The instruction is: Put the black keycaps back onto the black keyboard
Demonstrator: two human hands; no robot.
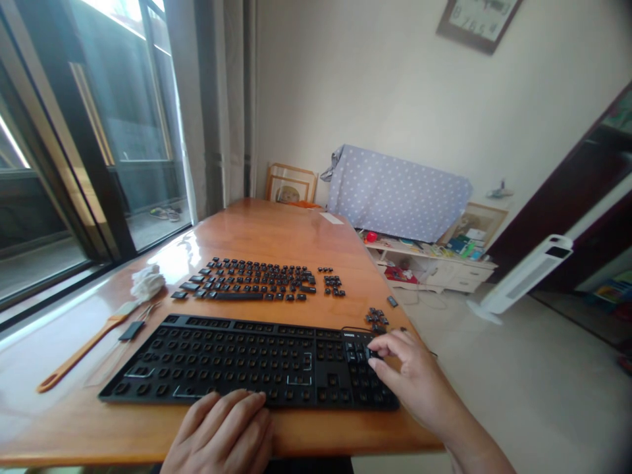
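A black keyboard (237,359) with most keycaps removed lies near the front edge of the wooden table (276,230). Behind it, the removed black keycaps (251,280) are laid out in rows in keyboard order. A small cluster of loose keycaps (376,318) sits beside the keyboard's far right corner. My right hand (412,375) rests over the keyboard's number pad, its fingertips pinching or pressing a black keycap (374,354) there. My left hand (224,431) lies flat on the front edge of the keyboard and table, holding nothing.
An orange-handled brush (86,349), a small black tool (131,330) and a crumpled white cloth (147,282) lie at the table's left. A window runs along the left. On the floor at right stand a white tower fan (523,276) and a low cluttered shelf (434,260).
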